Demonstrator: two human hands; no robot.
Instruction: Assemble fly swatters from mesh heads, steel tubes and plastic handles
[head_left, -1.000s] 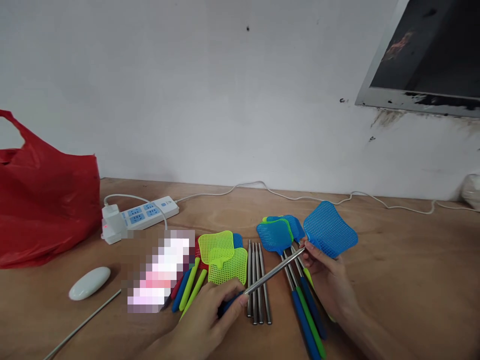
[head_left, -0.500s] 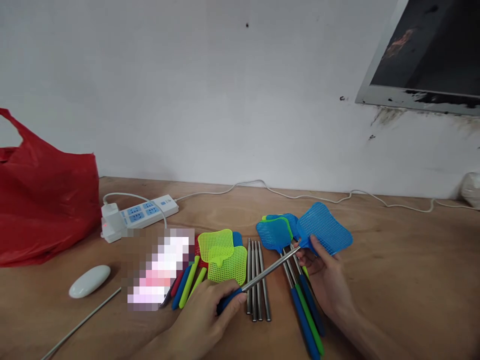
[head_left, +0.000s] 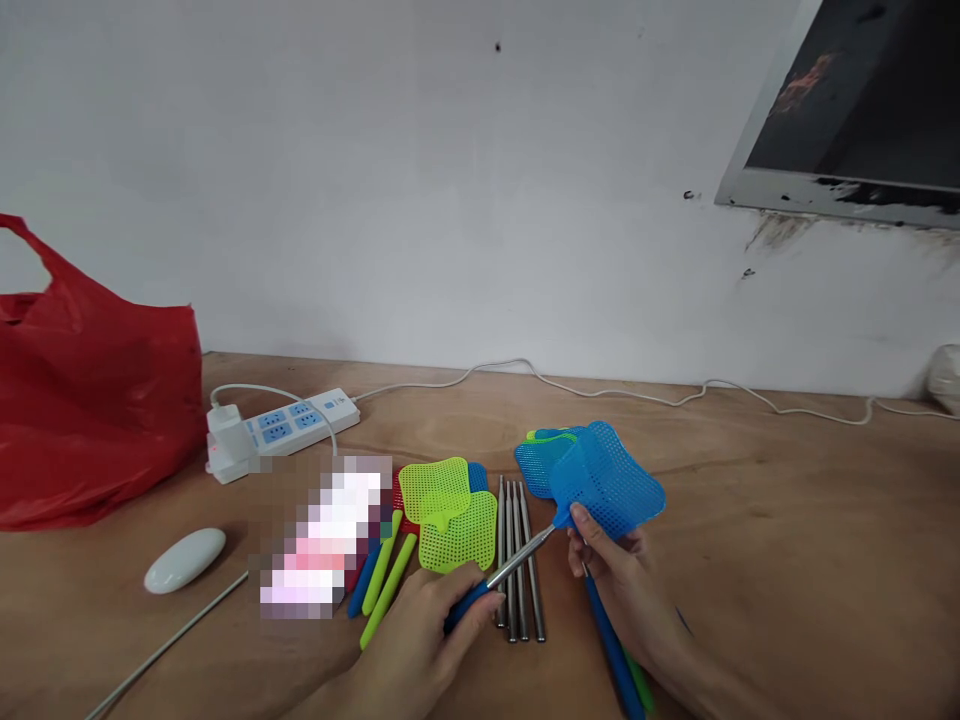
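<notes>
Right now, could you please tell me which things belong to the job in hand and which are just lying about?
Likely part of the job:
held blue mesh swatter
silver metal rods
yellow-green square mesh heads
yellow-green tubular handles
overlapping blue and green mesh swatters

Seemingly just lying about:
red plastic bag
white rectangular power strip
smooth white oval object

The left hand point(head_left: 431, 632) grips the blue handle point(head_left: 466, 606) of a fly swatter point(head_left: 534, 547); its metal shaft point(head_left: 517, 560) slants up to a blue mesh head point(head_left: 611, 485), held at the neck by the right hand point(head_left: 622, 580). Four loose rods point(head_left: 523, 600) lie on the counter point(head_left: 787, 520) beside two yellow-green mesh heads point(head_left: 435, 488). Farther left are a white mouse point(head_left: 185, 560), a power strip point(head_left: 292, 432) and a red bag point(head_left: 97, 410).
</notes>
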